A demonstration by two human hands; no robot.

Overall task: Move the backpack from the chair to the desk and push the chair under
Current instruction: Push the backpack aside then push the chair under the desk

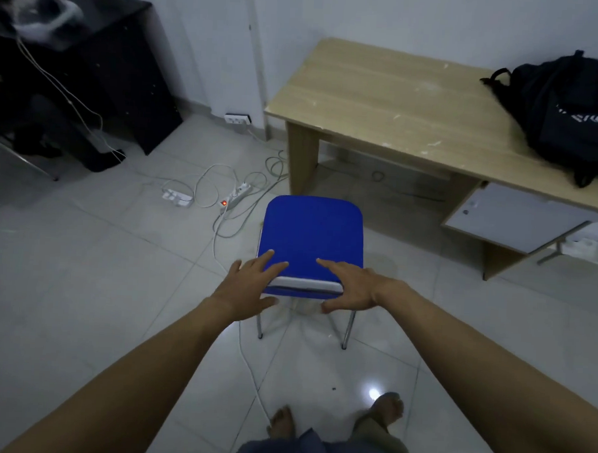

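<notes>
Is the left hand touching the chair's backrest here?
Touching. The head view shows the left hand on the top edge of the blue chair, fingers draped over its front.

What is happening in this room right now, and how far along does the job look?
A person stands behind a blue padded chair with metal legs, with the left hand and right hand spread open on the top of its backrest. The black fabric backpack already lies on the light wooden desk. The chair stands out on the tiled floor in front of the desk, not yet pushed under. White cables and a power strip lie beside it.
</notes>
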